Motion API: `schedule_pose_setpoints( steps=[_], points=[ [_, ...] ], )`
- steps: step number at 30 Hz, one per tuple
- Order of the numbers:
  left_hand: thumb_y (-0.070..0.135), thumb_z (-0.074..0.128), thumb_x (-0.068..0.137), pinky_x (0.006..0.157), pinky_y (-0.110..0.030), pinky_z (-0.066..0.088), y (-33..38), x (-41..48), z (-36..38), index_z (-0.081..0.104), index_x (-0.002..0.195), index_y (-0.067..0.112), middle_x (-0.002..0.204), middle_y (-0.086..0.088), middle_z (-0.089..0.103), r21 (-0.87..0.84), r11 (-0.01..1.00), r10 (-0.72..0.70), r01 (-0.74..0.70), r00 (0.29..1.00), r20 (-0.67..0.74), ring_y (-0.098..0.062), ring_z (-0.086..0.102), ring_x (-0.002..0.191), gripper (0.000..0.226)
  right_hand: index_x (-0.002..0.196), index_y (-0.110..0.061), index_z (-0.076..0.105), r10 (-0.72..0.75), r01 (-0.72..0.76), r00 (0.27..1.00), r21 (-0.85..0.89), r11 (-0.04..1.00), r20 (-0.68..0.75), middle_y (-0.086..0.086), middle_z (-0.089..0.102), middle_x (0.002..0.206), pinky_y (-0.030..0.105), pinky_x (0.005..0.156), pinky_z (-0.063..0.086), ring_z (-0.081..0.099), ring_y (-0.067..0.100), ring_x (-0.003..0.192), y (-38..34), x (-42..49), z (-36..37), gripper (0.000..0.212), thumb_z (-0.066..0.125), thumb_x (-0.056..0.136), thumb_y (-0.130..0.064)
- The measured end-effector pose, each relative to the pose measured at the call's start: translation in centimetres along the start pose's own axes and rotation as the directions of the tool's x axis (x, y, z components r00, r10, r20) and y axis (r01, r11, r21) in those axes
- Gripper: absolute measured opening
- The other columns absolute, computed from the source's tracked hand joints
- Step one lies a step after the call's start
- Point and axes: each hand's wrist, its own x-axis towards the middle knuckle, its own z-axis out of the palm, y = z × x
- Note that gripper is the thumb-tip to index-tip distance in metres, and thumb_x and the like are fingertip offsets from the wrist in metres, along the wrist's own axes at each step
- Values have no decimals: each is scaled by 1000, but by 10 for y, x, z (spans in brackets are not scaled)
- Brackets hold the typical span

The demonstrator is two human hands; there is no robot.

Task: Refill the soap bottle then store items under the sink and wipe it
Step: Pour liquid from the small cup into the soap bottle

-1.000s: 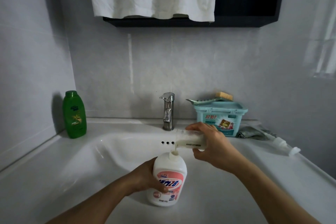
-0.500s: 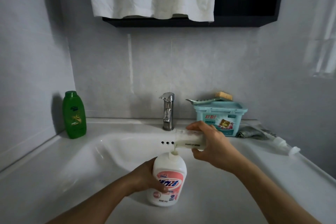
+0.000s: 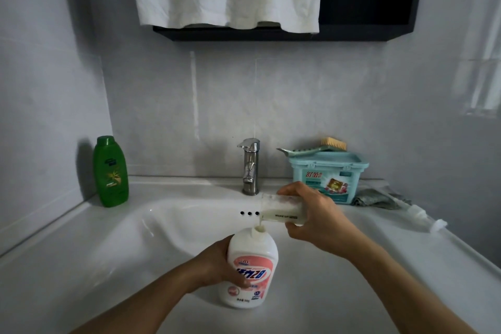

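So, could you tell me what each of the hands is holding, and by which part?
The left hand grips the soap bottle around its middle; the right hand holds the clear bottle, tipped sideways, around its rear end.

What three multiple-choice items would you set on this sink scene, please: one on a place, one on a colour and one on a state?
1. The brush lies: A in the basin; B on the teal box; C on the tap.
2. The bottle by the left wall is: A green; B blue; C red.
3. The white soap bottle is: A capped; B lying on its side; C upright with an open neck.

B: the brush rests on the box's lid.
A: its body and cap are both green.
C: the left hand holds it upright while the right hand tips a clear container over its open neck.
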Motion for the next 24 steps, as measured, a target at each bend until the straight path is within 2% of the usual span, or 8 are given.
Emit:
schedule_pose_setpoints(
  steps=[7, 17, 24],
  points=[
    [-1, 85, 61, 81, -23, 56, 1, -1, 0, 59, 118, 23, 105, 2, 74, 0, 1000, -7, 7, 1000, 6, -11, 69, 99, 67, 117, -31, 47, 2, -2, 1000, 0, 1000, 0, -19, 49, 104, 18, 85, 50, 53, 4, 98, 2, 0, 1, 54, 75, 72, -18],
    [4, 87, 57, 93, -37, 54, -1, 0, -1, 60, 118, 23, 104, 1, 74, -11, 1000, -8, 8, 1000, 6, -16, 68, 102, 70, 117, -30, 49, 10, -10, 1000, 7, 1000, -8, -17, 51, 105, 19, 85, 50, 53, 4, 97, 2, 0, 2, 54, 75, 72, -18],
    [1, 86, 60, 90, -33, 55, 1, -2, -1, 60, 117, 23, 104, 3, 74, 2, 1000, -17, 17, 1000, -1, -14, 69, 100, 67, 118, -31, 49, 26, -26, 1000, 2, 1000, -4, -16, 51, 107, 16, 83, 49, 53, 4, 97, 1, 1, 2, 54, 75, 72, -19]
  ],
)
